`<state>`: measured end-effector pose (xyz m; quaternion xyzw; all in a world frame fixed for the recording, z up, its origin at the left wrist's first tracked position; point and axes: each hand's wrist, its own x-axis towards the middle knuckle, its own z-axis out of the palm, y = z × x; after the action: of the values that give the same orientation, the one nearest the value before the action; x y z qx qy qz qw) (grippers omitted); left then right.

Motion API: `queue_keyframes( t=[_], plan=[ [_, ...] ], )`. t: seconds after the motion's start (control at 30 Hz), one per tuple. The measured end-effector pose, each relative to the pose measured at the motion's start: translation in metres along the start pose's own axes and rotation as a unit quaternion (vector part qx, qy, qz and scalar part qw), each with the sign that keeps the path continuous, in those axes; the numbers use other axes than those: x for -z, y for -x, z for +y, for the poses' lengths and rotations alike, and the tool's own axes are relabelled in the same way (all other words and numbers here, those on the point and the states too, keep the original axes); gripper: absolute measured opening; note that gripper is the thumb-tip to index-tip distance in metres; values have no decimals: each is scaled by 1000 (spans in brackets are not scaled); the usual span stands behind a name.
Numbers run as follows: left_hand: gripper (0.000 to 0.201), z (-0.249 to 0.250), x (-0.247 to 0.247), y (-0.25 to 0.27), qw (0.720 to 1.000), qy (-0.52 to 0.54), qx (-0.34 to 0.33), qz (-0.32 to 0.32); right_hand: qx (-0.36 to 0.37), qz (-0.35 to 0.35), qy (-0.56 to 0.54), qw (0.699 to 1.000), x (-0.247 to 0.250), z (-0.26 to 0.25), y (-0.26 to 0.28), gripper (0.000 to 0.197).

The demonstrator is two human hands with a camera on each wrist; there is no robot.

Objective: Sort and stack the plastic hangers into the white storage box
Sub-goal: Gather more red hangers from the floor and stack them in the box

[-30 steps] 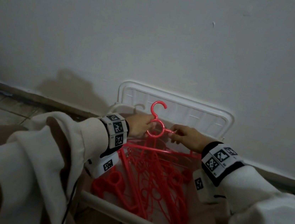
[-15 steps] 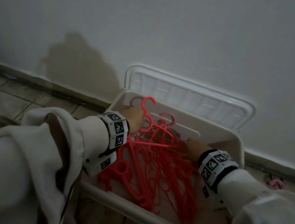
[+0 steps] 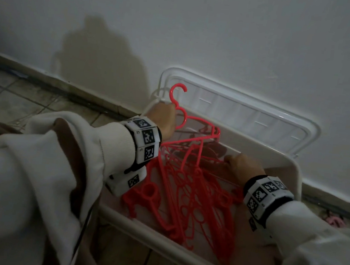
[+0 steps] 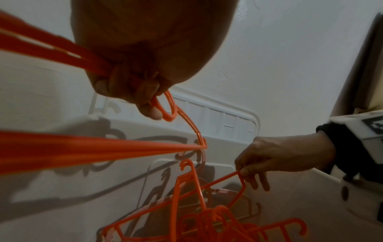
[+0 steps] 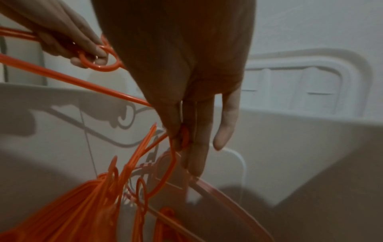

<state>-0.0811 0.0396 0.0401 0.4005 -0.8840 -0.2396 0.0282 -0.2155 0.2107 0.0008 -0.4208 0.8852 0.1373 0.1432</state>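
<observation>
A white storage box (image 3: 292,168) on the floor holds a pile of red plastic hangers (image 3: 185,199). My left hand (image 3: 165,121) grips one red hanger (image 3: 195,120) by the ring under its hook and holds it up over the box's far left corner. In the left wrist view its fingers (image 4: 148,104) pinch that ring (image 4: 168,113). My right hand (image 3: 241,165) is down inside the box. Its fingers (image 5: 182,140) pinch the thin corner of another red hanger (image 4: 241,176) in the pile.
The box lid (image 3: 259,118) leans against the white wall behind the box. Tiled floor (image 3: 30,97) stretches to the left. A small pink object (image 3: 334,220) lies on the floor to the right of the box. My cream sleeves fill the near foreground.
My right hand let go near the held hanger's ring and dropped into the box, where it now pinches another hanger. My left hand has lifted its hanger slightly.
</observation>
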Motion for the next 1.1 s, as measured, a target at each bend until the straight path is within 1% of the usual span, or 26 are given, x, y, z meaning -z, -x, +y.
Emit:
queue_keyframes(
  t=[0.13, 0.17, 0.3, 0.4, 0.47, 0.57, 0.63, 0.73, 0.8, 0.87, 0.9, 0.97, 1.0, 1.1],
  plan=[
    [29, -2, 1, -6, 999, -20, -26, 28, 5, 42, -15, 999, 14, 9, 2, 30],
    [30, -2, 2, -7, 999, -18, -21, 24, -2, 49, -28, 998, 16, 10, 4, 30],
    [30, -2, 2, -9, 999, 10, -9, 35, 23, 123, -124, 984, 22, 19, 8, 24],
    [30, -1, 4, -11, 996, 76, -1, 35, 68, 185, -208, 958, 24, 22, 4, 21],
    [30, 0, 6, -10, 995, 93, 4, 45, 72, 222, -252, 939, 28, 23, 3, 19],
    [27, 2, 9, -7, 996, 57, -3, 67, 41, 285, -300, 909, 34, 30, 0, 15],
    [27, 0, 10, -7, 997, 42, -7, 72, 14, 310, -350, 884, 37, 34, 0, 15],
    [31, -3, 9, -11, 997, 49, -1, 60, -21, 302, -429, 851, 44, 39, 2, 10],
    [30, -5, 8, -12, 997, 50, 9, 62, -35, 312, -434, 844, 46, 43, 5, 8],
    [29, -7, 7, -12, 997, 52, 2, 59, -41, 315, -438, 841, 46, 47, 6, 11],
    [29, -7, 6, -12, 997, 57, -6, 53, -43, 302, -451, 839, 46, 50, 5, 15],
    [31, -9, 4, -11, 996, 71, -22, 39, -60, 250, -499, 828, 45, 53, 4, 16],
    [32, -9, 2, -11, 997, 71, -30, 31, -70, 224, -531, 814, 45, 53, 5, 14],
    [35, -7, -2, -8, 997, 69, -35, -3, -92, 172, -628, 753, 50, 52, 10, 9]
  ],
)
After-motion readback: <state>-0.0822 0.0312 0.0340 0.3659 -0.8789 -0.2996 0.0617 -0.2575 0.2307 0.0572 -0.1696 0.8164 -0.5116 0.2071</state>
